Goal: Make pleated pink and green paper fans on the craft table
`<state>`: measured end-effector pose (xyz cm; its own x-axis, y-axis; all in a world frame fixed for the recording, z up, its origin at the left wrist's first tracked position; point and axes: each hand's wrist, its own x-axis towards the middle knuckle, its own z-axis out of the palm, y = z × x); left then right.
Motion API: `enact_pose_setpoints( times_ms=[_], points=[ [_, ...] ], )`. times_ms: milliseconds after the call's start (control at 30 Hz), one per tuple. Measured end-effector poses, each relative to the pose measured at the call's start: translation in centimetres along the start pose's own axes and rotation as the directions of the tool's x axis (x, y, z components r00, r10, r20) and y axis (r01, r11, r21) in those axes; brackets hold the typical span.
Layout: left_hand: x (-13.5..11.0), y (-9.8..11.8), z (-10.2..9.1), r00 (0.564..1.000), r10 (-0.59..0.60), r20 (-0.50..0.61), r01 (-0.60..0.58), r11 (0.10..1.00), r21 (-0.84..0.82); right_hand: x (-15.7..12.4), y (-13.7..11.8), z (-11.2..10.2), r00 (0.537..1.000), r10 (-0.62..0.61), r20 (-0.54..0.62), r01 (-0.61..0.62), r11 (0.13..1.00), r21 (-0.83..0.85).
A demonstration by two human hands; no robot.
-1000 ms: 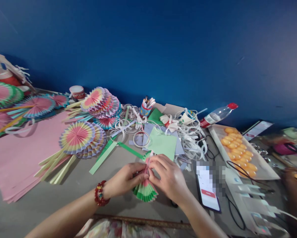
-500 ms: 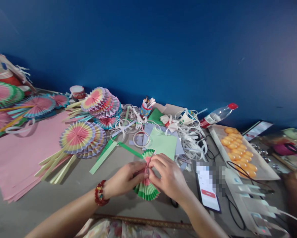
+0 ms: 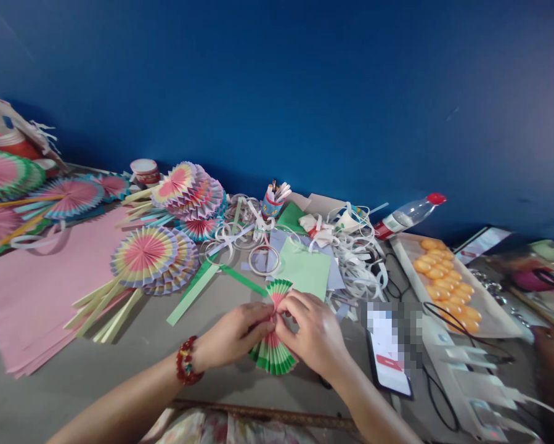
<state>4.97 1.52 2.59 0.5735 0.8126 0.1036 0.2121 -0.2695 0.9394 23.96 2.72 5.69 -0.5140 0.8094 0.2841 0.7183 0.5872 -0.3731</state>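
Observation:
A pleated paper fan [image 3: 275,357], pink at the centre with pale and dark green bands, is pinched at its middle between my two hands. My left hand [image 3: 235,333], with a red bead bracelet at the wrist, grips it from the left side. From the right, my right hand [image 3: 309,327] closes thumb and fingers on the same narrow middle. The fan's pleats spread above and below my fingers, which hide the centre. Just beyond lie a pale green paper strip [image 3: 194,295] and a roll of tape [image 3: 264,260].
Finished round paper fans [image 3: 143,254] and pink paper sheets [image 3: 40,277] lie left. Tangled white strips [image 3: 357,259], green paper [image 3: 307,268] and a pen cup [image 3: 271,205] stand behind. A phone [image 3: 387,354], a bottle [image 3: 408,216], a tray of yellow pieces [image 3: 493,308] and a power strip [image 3: 461,385] are right.
Both hands stay at the fan's middle with only slight finger movement. The upper pleats have shifted a little to the right.

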Motion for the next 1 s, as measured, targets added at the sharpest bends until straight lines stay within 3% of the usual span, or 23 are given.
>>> enact_pose_setpoints(
  times_ms=[200, 400, 567, 733, 900, 1000],
  points=[
    [0.1, 0.1, 0.0, 0.999, -0.023, -0.022, 0.022, 0.998, -0.058, 0.0, 0.0, 0.0, 0.999, 0.035, -0.002, -0.034, 0.99, 0.136],
    [0.2, -0.3, -0.2, 0.988, -0.146, -0.045, 0.134, 0.969, -0.205, -0.2, 1.2, -1.4, 0.998, 0.066, 0.004, -0.065, 0.967, 0.247],
    [0.1, -0.9, -0.2, 0.977, -0.213, 0.016, 0.203, 0.905, -0.373, -0.7, 3.4, -3.6, 0.992, 0.097, -0.086, -0.082, 0.983, 0.162],
    [0.2, -0.7, -0.7, 0.981, -0.194, -0.004, 0.183, 0.931, -0.316, -1.5, 7.6, -4.8, 0.966, 0.122, -0.23, -0.126, 0.992, -0.005],
    [0.1, -0.7, -1.0, 0.987, -0.153, -0.041, 0.139, 0.96, -0.242, -2.7, 9.7, -3.8, 0.982, 0.179, -0.063, -0.189, 0.945, -0.268],
    [0.1, -0.9, -0.9, 0.986, -0.162, -0.05, 0.145, 0.959, -0.243, -3.0, 7.7, -3.9, 0.977, 0.201, -0.074, -0.21, 0.967, -0.143]
  ],
)
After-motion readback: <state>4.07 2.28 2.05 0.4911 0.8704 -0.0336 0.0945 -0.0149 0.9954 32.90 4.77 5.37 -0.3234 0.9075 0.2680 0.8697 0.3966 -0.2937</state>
